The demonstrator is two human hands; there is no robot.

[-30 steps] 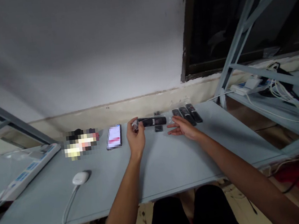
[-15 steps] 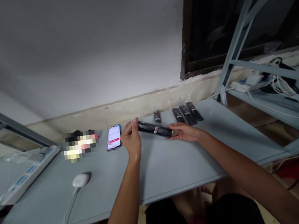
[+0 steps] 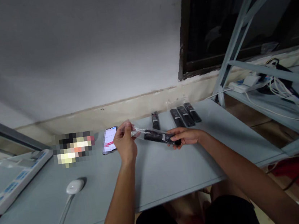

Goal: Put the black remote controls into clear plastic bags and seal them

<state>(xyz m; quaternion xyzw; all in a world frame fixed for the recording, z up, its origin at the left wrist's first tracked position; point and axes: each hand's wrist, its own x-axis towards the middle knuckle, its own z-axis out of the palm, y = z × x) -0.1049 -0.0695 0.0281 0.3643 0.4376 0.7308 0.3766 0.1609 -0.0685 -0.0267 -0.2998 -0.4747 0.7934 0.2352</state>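
Above the grey table (image 3: 158,180), a black remote control (image 3: 155,137) with a small white label lies inside a clear plastic bag (image 3: 138,129). My left hand (image 3: 125,140) pinches the loose end of that bag. At the other end, my right hand (image 3: 184,137) grips the remote through the plastic, thumb on top. Behind it, one bagged remote (image 3: 155,120) lies alone near the wall. To its right, three more bagged remotes (image 3: 185,116) lie side by side.
Left of my hands lie a phone (image 3: 110,140) with a lit screen and a blurred-out patch (image 3: 73,148). A white round device (image 3: 75,186) with a cable sits nearer the front. Power strips (image 3: 24,178) and a metal frame (image 3: 234,39) flank the table.
The remote has slid right within the bag, and slack plastic now stretches between it and my left hand. My right hand has moved slightly right and down with it.
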